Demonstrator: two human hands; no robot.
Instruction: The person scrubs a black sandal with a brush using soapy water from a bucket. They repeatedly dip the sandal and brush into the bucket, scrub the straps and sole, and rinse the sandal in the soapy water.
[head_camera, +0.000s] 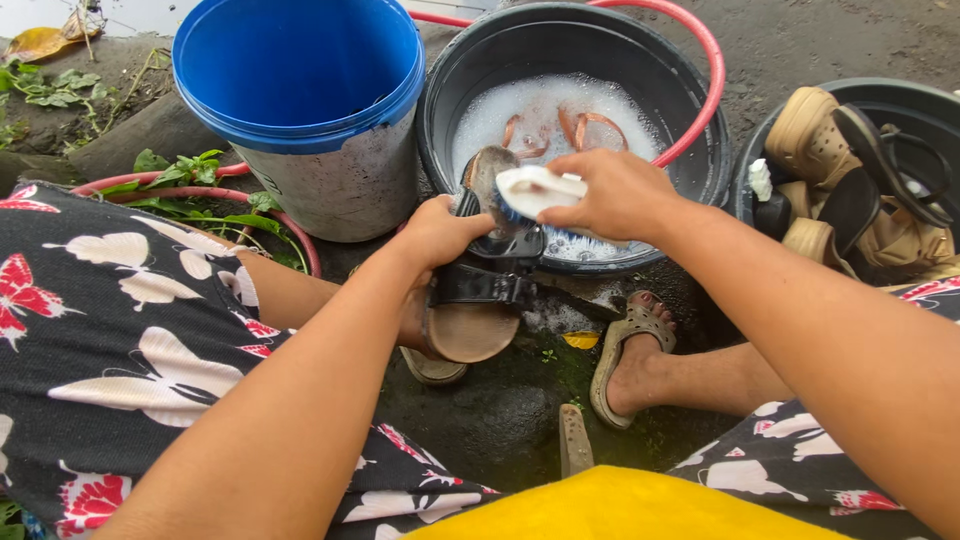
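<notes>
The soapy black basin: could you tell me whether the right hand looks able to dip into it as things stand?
Probably yes: the right hand, holding a white brush, hovers over the basin's near rim, with open foam just beyond.

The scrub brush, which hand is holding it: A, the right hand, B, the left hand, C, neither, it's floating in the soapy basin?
A: the right hand grips the white scrub brush over the black-strapped sandal, which the left hand steadies at the rim of the black basin.
</notes>
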